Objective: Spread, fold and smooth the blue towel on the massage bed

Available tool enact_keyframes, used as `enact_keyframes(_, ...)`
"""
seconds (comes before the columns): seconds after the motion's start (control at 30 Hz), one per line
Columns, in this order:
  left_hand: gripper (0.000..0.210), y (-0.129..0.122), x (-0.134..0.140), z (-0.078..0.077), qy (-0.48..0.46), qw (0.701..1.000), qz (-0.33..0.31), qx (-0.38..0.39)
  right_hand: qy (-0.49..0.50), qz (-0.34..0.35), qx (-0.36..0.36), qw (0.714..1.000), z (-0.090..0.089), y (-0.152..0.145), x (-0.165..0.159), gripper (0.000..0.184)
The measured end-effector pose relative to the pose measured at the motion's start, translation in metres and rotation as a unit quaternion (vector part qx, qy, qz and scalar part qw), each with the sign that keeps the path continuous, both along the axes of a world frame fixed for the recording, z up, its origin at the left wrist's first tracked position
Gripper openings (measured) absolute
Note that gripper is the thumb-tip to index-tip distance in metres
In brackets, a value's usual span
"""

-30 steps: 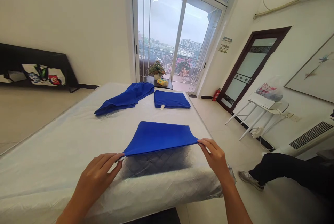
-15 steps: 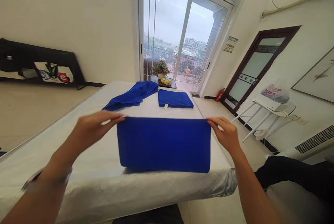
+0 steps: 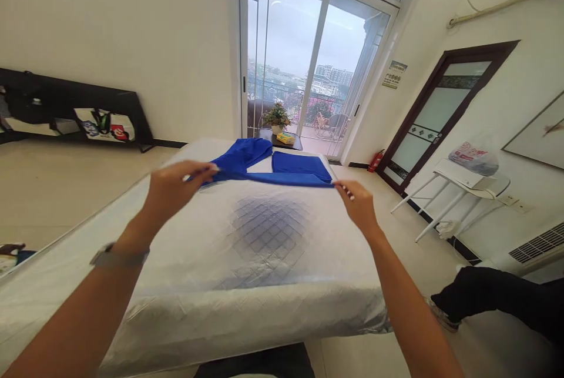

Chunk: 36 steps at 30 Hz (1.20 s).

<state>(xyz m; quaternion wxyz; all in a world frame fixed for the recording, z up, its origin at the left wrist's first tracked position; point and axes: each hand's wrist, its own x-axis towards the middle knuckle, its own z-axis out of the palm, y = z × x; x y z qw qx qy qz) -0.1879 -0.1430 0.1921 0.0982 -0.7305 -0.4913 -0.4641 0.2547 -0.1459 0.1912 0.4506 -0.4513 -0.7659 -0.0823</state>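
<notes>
My left hand (image 3: 176, 191) pinches one corner of a folded blue cloth (image 3: 286, 179), and my right hand (image 3: 359, 206) pinches the opposite end. Stretched between them over the mattress (image 3: 185, 260), the cloth shows almost edge-on as a thin strip. Behind it lies a flat, neatly folded blue cloth pile (image 3: 300, 163). A crumpled blue cloth (image 3: 249, 151) spreads to the left of that pile, partly hidden by the held cloth.
A plastic wrap covers the mattress. Beyond its far end stands a small dark table (image 3: 294, 141) with a potted plant (image 3: 277, 118) and a yellow packet (image 3: 286, 139). At the lower right a person's dark-clothed leg (image 3: 489, 290) shows. A white folding table (image 3: 467, 178) stands to the right.
Both hands have moved forward and up, away from me, with the cloth. It hung down as a broad rectangle before and now appears nearly edge-on. The view has shifted slightly.
</notes>
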Motion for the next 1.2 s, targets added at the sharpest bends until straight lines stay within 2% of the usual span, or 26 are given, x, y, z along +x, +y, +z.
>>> enact_keyframes(0.07, 0.041, -0.011, 0.003, -0.046, -0.004, 0.998, -0.042, -0.043, -0.003, 0.023, -0.058, 0.998, -0.047, -0.012, 0.003, 0.027)
enact_keyframes(0.17, 0.046, -0.024, 0.007, -0.113, 0.013, 0.983, -0.102, -0.155, -0.031, 0.039, -0.169, 0.984, -0.115, -0.025, 0.008, 0.026)
enact_keyframes(0.23, 0.046, -0.032, 0.009, -0.144, 0.046, 0.966, -0.119, -0.225, -0.055, 0.035, -0.223, 0.973, -0.146, -0.031, 0.011, 0.025)
enact_keyframes(0.3, 0.045, -0.039, 0.008, -0.161, 0.074, 0.957, -0.115, -0.256, -0.065, 0.027, -0.248, 0.966, -0.162, -0.036, 0.013, 0.025)
enact_keyframes(0.4, 0.045, -0.047, 0.007, -0.169, 0.088, 0.96, -0.089, -0.252, -0.07, 0.022, -0.248, 0.966, -0.165, -0.041, 0.015, 0.023)
enact_keyframes(0.63, 0.046, -0.055, 0.014, -0.174, 0.083, 0.971, -0.045, -0.219, -0.097, 0.014, -0.22, 0.971, -0.166, -0.05, 0.016, 0.023)
enact_keyframes(0.77, 0.048, -0.059, 0.016, -0.177, 0.081, 0.972, -0.031, -0.217, -0.107, 0.008, -0.235, 0.966, -0.166, -0.053, 0.016, 0.024)
enact_keyframes(0.87, 0.048, -0.061, 0.016, -0.178, 0.087, 0.971, -0.026, -0.219, -0.115, 0.001, -0.264, 0.958, -0.155, -0.055, 0.013, 0.023)
enact_keyframes(1.0, 0.041, -0.059, 0.015, -0.178, 0.113, 0.975, -0.025, -0.191, -0.177, -0.024, -0.302, 0.936, -0.128, -0.05, 0.001, 0.022)
enact_keyframes(1.1, 0.035, -0.057, 0.013, -0.177, 0.143, 0.976, -0.032, -0.16, -0.247, -0.068, -0.326, 0.91, -0.111, -0.037, -0.017, 0.034)
enact_keyframes(1.2, 0.031, -0.056, 0.012, -0.176, 0.158, 0.976, -0.035, -0.145, -0.256, -0.105, -0.314, 0.908, -0.112, -0.021, -0.039, 0.039)
